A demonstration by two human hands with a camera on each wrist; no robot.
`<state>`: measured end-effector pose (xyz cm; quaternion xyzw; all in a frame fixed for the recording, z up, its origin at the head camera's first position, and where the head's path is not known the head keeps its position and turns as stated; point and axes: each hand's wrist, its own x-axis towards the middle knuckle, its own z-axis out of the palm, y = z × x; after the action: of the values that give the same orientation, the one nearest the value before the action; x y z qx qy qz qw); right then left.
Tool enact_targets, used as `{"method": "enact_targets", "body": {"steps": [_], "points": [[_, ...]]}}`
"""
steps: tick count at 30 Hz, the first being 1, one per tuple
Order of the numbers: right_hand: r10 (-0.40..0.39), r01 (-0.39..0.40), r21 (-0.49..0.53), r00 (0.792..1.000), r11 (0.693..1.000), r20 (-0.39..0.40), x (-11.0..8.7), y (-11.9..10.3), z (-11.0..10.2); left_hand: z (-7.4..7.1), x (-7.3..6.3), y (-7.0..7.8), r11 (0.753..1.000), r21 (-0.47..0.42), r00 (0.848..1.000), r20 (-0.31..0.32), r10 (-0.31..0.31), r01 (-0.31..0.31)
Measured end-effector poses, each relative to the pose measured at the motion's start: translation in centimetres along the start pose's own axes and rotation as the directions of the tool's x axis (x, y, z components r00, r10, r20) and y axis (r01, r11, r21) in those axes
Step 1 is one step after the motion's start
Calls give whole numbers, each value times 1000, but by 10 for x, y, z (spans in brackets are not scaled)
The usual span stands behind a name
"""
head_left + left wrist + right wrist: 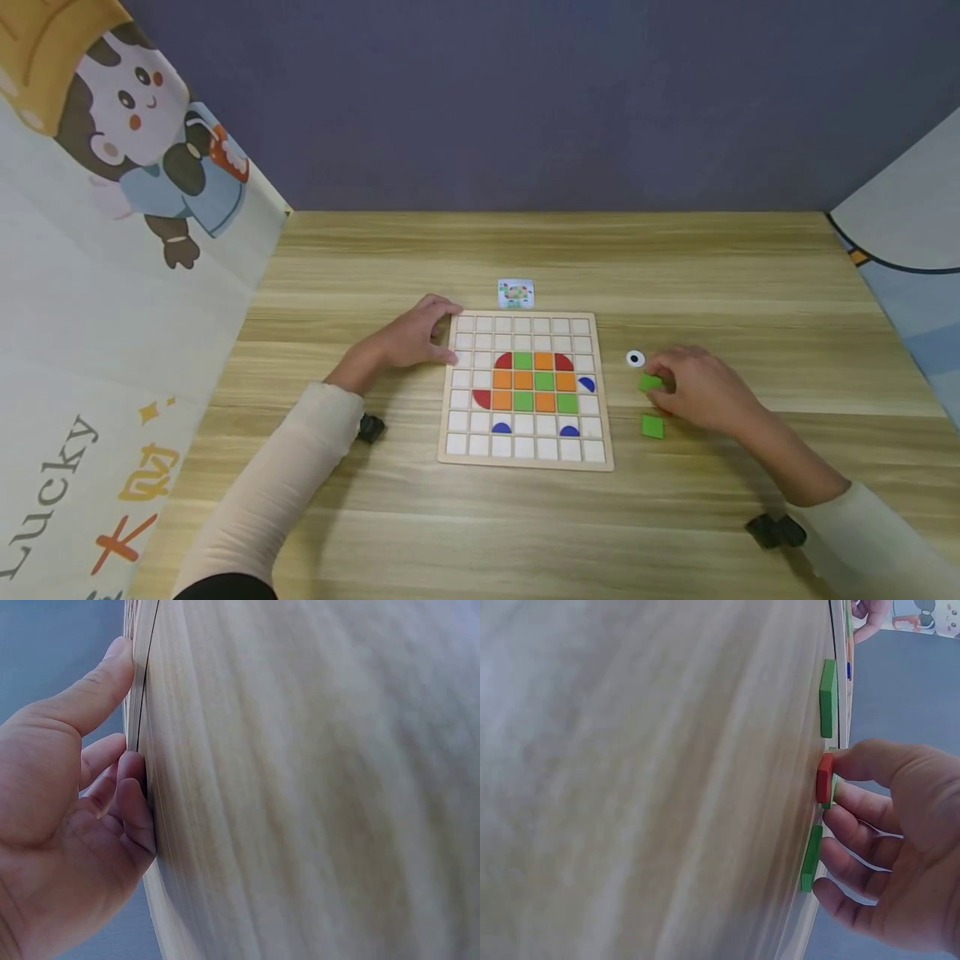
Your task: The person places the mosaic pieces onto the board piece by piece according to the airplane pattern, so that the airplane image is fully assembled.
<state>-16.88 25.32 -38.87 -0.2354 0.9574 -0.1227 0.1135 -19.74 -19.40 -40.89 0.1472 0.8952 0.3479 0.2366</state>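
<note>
A square wooden grid board (525, 465) lies flat, with red, green, orange and blue tiles in its cells. My left hand (416, 332) holds the board's left edge near its upper corner, with the thumb (105, 686) along the rim. To the board's right, my right hand (701, 387) is low over the table. Its thumb and index finger pinch a small red tile (824, 778), which is hidden in the head view. Close by lie a green tile (649, 382) right at the fingertips, a nearer green tile (652, 427), and another green tile (811, 860) under the fingers.
A white round eye piece (635, 358) lies left of the right hand. Behind the board is a small picture card (516, 293). The wooden table (360, 258) meets a dark panel (555, 108) at the back and a printed wall (112, 350) at left.
</note>
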Motion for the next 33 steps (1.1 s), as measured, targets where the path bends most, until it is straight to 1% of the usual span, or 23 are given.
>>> {"method": "enact_targets", "body": {"steps": [7, 14, 18, 21, 27, 33], "points": [[1, 0, 17, 1000, 1000, -15, 0, 2, 2, 0, 0, 1, 1000, -2, 1000, -4, 5, -5], [-31, 32, 38, 999, 999, -27, 3, 5, 5, 1, 1, 0, 1000, -1, 1000, -4, -6, 6], [-33, 36, 60, 998, 998, -44, 4, 6, 6, 2, 2, -1, 1000, -1, 1000, -2, -12, 12], [-33, 38, 77, 997, 996, -66, 4, 6, 5, 1, 2, -1, 1000, -1, 1000, -1, -15, 15], [-29, 37, 108, 997, 994, -77, 4, 3, 0, 1, 2, 0, 1000, 2, 1000, -3, -9, 9], [-41, 53, 138, 995, 989, -89, 8, 0, -4, 1, 1, 0, 1000, 6, 1000, -3, -8, 8]]}}
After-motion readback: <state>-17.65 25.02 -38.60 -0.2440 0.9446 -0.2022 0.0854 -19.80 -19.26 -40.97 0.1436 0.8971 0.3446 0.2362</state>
